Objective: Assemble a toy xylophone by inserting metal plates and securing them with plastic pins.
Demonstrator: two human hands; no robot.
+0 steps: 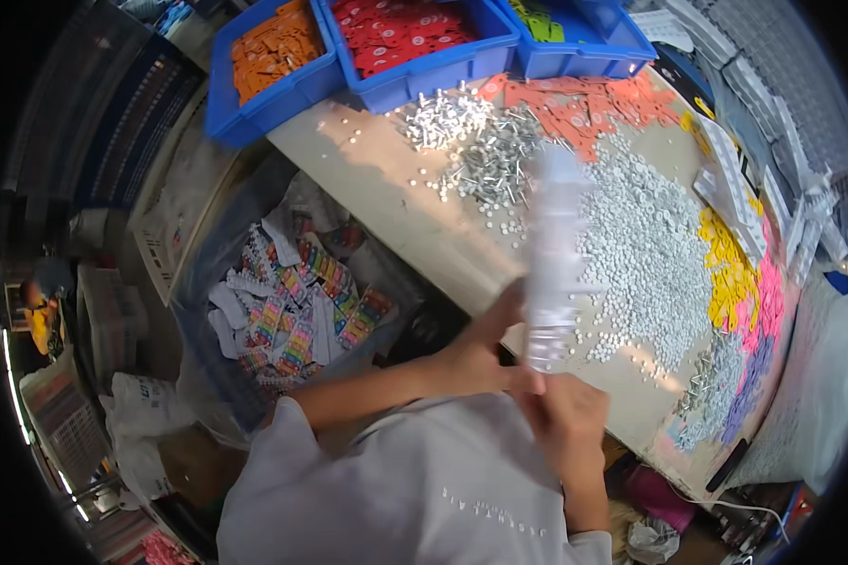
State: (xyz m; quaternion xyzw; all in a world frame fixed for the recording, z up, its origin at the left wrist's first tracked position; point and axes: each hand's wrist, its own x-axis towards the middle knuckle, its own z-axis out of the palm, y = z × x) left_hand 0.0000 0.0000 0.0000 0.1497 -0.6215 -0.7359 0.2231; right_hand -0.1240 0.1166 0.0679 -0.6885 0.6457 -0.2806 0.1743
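Observation:
Upright in front of my body is a long white ribbed strip (553, 254), smeared by motion; its exact kind is hard to make out. My left hand (488, 350) holds it at its lower left side, fingers and thumb closed on it. Curled fingers of my right hand (567, 414) meet its bottom end, close to my left thumb. Behind the strip, a wide heap of small white round pieces (645, 254) covers the table (415, 221). Grey metal pins (495, 160) lie piled near the strip's top, beside white pegs (448, 118).
Blue bins along the far edge hold orange pieces (278, 52), red pieces (396, 33) and green pieces (542, 21). Loose coral pieces (584, 104), yellow pieces (725, 268) and pink pieces (768, 292) lie on the table. At lower left stands a crate of multicoloured strips (292, 339).

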